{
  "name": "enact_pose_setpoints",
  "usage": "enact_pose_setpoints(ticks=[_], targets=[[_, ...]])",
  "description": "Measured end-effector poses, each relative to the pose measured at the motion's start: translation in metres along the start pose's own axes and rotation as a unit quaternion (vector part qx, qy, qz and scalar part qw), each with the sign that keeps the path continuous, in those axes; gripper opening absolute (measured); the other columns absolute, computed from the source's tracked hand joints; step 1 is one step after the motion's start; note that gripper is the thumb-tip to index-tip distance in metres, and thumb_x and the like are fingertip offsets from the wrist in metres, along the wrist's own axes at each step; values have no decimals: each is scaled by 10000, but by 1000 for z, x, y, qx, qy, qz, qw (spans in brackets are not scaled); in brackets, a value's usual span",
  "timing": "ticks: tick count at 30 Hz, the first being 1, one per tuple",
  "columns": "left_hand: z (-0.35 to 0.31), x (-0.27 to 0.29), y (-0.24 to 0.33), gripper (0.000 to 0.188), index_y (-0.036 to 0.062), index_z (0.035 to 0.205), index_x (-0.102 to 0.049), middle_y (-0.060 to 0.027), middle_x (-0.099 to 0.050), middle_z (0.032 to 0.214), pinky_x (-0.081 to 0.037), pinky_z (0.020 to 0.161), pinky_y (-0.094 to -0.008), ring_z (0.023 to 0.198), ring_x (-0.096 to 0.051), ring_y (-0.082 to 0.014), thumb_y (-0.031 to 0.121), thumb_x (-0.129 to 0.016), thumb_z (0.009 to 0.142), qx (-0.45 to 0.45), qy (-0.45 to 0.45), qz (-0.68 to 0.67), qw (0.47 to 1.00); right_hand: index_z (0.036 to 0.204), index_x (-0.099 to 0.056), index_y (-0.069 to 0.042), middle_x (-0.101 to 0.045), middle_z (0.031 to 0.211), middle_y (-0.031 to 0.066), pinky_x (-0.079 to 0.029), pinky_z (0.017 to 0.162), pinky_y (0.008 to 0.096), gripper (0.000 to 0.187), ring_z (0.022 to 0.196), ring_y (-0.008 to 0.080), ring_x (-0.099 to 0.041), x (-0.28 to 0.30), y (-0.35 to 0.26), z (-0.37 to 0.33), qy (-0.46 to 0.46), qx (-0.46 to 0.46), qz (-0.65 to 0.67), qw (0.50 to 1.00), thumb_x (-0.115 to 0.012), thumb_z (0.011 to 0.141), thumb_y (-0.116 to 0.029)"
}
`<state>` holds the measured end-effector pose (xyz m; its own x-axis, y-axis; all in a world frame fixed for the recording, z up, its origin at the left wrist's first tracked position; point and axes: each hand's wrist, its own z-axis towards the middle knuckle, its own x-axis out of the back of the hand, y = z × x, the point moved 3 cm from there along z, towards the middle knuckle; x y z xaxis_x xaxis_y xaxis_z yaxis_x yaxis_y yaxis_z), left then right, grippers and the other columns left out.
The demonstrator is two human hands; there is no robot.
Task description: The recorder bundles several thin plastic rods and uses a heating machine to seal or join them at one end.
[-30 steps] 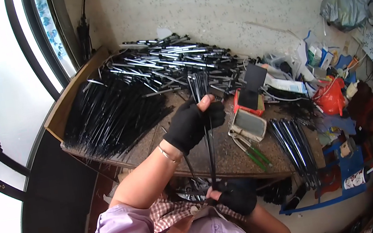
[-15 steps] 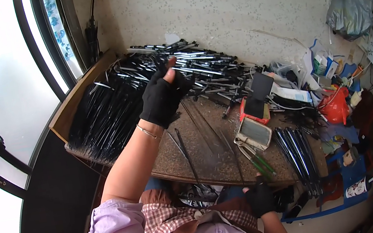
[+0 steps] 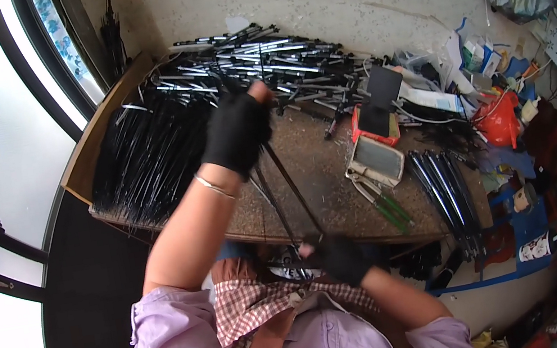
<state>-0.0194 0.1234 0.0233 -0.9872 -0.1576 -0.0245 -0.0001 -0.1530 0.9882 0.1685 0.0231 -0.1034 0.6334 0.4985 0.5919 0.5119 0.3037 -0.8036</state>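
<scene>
My left hand (image 3: 239,133), in a black fingerless glove, is raised over the table (image 3: 318,146) with its fingers closed round thin black rods that look like umbrella ribs (image 3: 288,176). These slant down to my right hand (image 3: 341,259), gloved alike, whose fingers are closed at their lower end by the table's front edge. The exact grip is partly hidden by the gloves. Beyond my left hand lies a heap of silver tubes with black fittings (image 3: 290,63), like umbrella shafts. A dense mass of thin black ribs (image 3: 146,166) spreads to its left.
Green-handled pliers (image 3: 392,210) lie near a worn metal-lidded tin (image 3: 374,159) and a red box (image 3: 374,126). At the right edge is a row of black-and-silver folded frames (image 3: 445,191). Clutter with a red bag (image 3: 499,121) fills the far right. A wooden board (image 3: 104,132) bounds the left side.
My right hand has moved left and up from the table's front edge to the lower end of the ribs. My left hand stays raised near the heap; the view has shifted slightly.
</scene>
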Motion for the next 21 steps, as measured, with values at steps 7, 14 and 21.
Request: enact_pose_setpoints(ticks=[7, 14, 21], targets=[[-28, 77, 46, 239, 16, 912, -648, -39, -624, 725, -444, 598, -221, 619, -577, -118, 234, -583, 837, -59, 108, -21, 992, 909, -596, -54, -614, 808, 188, -489, 707, 442, 317, 817, 373, -604, -41, 28, 112, 189, -38, -216, 957, -537, 822, -353], [-73, 66, 51, 239, -1, 914, -644, -20, -618, 776, -412, 595, -214, 651, -539, -90, 217, -593, 831, -59, 57, -15, 997, 970, -594, -32, -623, 835, 75, -473, 768, 346, 467, 790, 185, -601, -30, 43, 204, 82, -33, 277, 957, -450, 873, -466], [-111, -18, -24, 192, 13, 818, -638, -72, -595, 675, -422, 598, -282, 609, -517, -141, 203, -613, 822, -47, -410, 26, 910, 1028, -576, -35, -607, 895, 79, -457, 816, 371, 441, 786, 189, -579, 77, -69, 97, 221, 176, 478, 831, -512, 862, -438]])
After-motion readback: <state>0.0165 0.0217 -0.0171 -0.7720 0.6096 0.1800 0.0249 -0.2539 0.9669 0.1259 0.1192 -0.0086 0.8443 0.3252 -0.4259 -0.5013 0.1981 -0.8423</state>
